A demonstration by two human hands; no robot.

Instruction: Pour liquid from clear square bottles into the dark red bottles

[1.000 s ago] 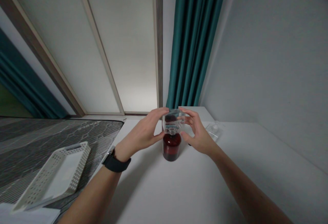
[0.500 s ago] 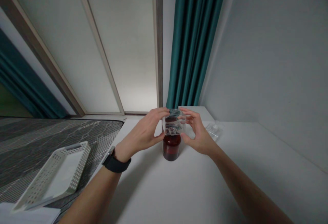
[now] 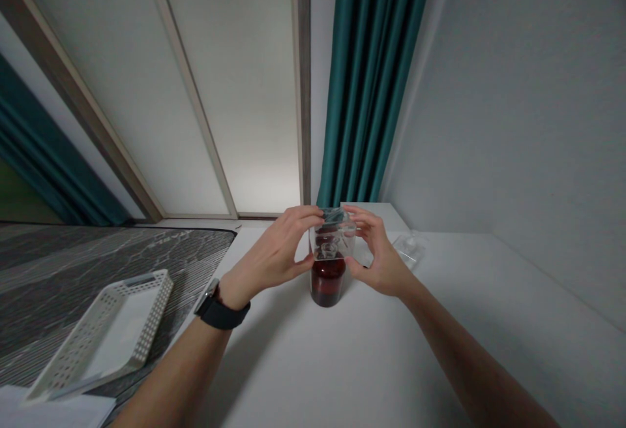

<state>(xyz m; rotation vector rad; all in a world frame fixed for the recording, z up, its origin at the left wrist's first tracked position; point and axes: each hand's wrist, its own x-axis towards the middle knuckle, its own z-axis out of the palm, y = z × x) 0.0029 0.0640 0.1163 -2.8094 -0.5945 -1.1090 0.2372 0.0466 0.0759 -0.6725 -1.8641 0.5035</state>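
A dark red-brown bottle (image 3: 327,288) stands upright on the white table (image 3: 313,369). Over its upper part is a clear, shiny plastic sleeve (image 3: 334,245), spread between my two hands. My left hand (image 3: 276,252), with a dark watch on the wrist, pinches the sleeve's left side between thumb and fingers. On the opposite side my right hand (image 3: 381,258) grips it the same way. The bottle's neck and top show only dimly through the plastic; whether the sleeve touches the bottle I cannot tell.
Crumpled clear plastic (image 3: 411,250) lies on the table beyond my right hand. Left of and below the table edge is a white perforated basket (image 3: 155,323), with white sheets (image 3: 53,410) near it. A green curtain (image 3: 374,82) and a wall bound the far and right sides.
The plastic sleeve has shifted very slightly over the bottle. Both hands keep almost the same place and grip.
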